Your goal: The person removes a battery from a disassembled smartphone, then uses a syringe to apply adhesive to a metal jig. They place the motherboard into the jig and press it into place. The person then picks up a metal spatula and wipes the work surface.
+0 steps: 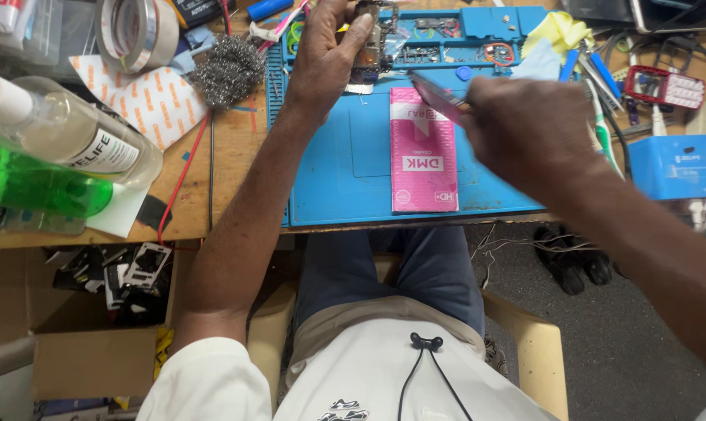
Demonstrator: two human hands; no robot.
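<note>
My left hand [326, 58] grips a small phone circuit board [371, 39] upright at the far edge of a blue work mat [345, 164]. My right hand [524, 129] is blurred and holds a thin pink-tipped tool [435, 97] whose tip points toward the board. A flat pink package [421, 152] lies on the mat just below the tool and between my two hands. Small parts sit in the mat's tray sections [462, 39] behind the board.
A clear bottle [80, 132] and a green bottle [33, 183] lie at the left. Steel wool [227, 70] and a tape roll [139, 31] sit at the back left. A blue box [674, 165], a toothbrush [602, 125] and a red-and-white part [665, 86] crowd the right. A cardboard box [88, 343] stands below.
</note>
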